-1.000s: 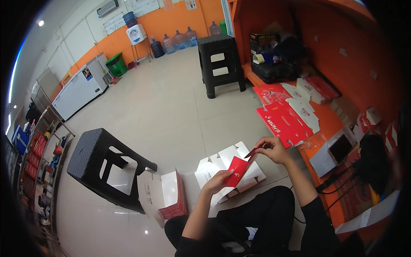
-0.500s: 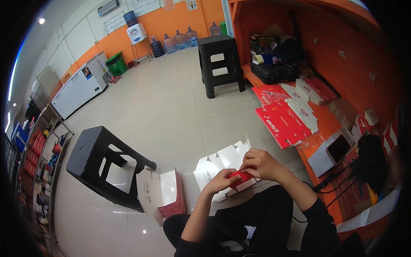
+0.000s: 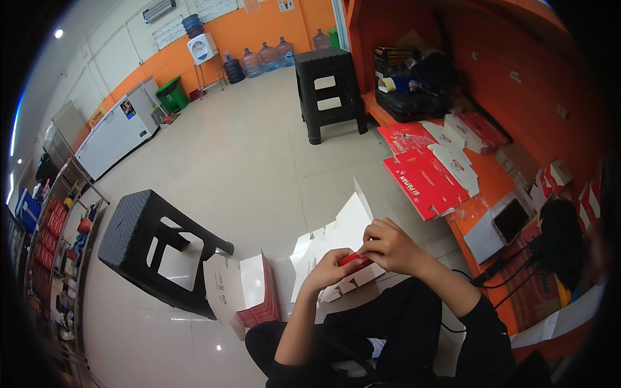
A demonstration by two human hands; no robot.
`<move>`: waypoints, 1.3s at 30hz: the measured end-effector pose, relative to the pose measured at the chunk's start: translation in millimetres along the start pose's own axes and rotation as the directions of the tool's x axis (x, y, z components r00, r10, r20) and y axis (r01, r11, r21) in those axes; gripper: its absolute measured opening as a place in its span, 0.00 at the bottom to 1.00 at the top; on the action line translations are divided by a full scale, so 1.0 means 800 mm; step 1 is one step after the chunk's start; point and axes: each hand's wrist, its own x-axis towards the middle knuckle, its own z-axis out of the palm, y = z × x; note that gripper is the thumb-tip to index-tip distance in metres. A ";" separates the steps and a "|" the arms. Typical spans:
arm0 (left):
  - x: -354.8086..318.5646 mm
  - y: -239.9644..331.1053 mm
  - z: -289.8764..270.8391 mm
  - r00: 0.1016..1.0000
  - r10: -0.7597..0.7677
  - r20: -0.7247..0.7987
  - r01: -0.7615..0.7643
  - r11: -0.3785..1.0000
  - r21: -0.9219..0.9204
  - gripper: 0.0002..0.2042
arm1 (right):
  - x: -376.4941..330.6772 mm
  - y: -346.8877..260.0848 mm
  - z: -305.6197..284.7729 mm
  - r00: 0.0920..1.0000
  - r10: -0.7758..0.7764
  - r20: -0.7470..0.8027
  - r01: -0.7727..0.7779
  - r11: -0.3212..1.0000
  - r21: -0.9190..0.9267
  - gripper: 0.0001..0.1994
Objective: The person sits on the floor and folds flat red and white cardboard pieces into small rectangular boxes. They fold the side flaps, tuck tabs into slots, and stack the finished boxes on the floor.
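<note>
Above my lap, both hands grip a partly folded cardboard box point(image 3: 333, 239), white on most of the side I see, with a red part between my fingers. My left hand point(image 3: 330, 268) is closed on its near edge, thumb along the red strip. Pressed close beside it, my right hand point(image 3: 392, 247) pinches the same edge with bent fingers. One white panel stands up on the far side of the box. A stack of folded red-and-white boxes point(image 3: 259, 291) stands on the floor to the left.
A black plastic stool point(image 3: 132, 226) stands at left, another point(image 3: 326, 84) farther off. On the orange bench point(image 3: 475, 220) at right lie flat red box blanks point(image 3: 424, 181), a phone point(image 3: 511, 223) and black cables. A white chest freezer point(image 3: 119, 136) is at the far left.
The white panels have turned and one now rises higher on the far side. My fingers have shifted slightly along the red part, which shows narrower now.
</note>
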 end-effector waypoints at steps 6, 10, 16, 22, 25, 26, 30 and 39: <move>0.001 -0.056 -0.024 0.983 -0.177 -0.046 0.103 0.744 -0.661 0.32 | -0.002 -0.060 0.009 0.985 0.060 -0.160 -0.082 0.988 -0.133 0.19; -0.001 -0.030 -0.016 0.995 -0.054 -0.086 -0.050 0.474 -0.879 0.28 | -0.082 -0.141 0.098 0.950 0.104 0.294 -0.312 0.337 0.888 0.17; -0.032 -0.033 -0.013 0.926 0.079 -0.369 -0.354 0.519 -0.778 0.28 | -0.067 -0.198 0.174 0.658 0.499 0.564 -0.085 -0.695 0.714 0.31; -0.065 -0.029 -0.014 0.579 0.197 -0.791 -0.625 0.730 -0.277 0.23 | -0.027 -0.121 0.170 0.412 0.839 0.355 0.261 -0.481 0.837 0.14; -0.084 -0.052 -0.019 0.459 0.291 -0.839 -0.555 0.831 -0.015 0.19 | -0.017 -0.113 0.165 0.448 0.825 0.344 0.145 -0.447 0.883 0.08; -0.088 -0.048 -0.020 0.377 0.325 -0.868 -0.540 0.838 0.079 0.14 | -0.017 -0.110 0.163 0.471 0.796 0.380 0.115 -0.483 0.868 0.07; -0.098 -0.067 -0.021 0.251 0.295 -0.922 -0.481 0.865 0.146 0.11 | -0.010 -0.088 0.170 0.512 0.716 0.474 0.026 -0.565 0.825 0.10; -0.114 -0.071 0.005 0.136 0.213 -0.968 -0.426 0.894 0.137 0.08 | 0.022 -0.140 0.193 0.461 0.883 0.085 0.009 -0.101 0.995 0.05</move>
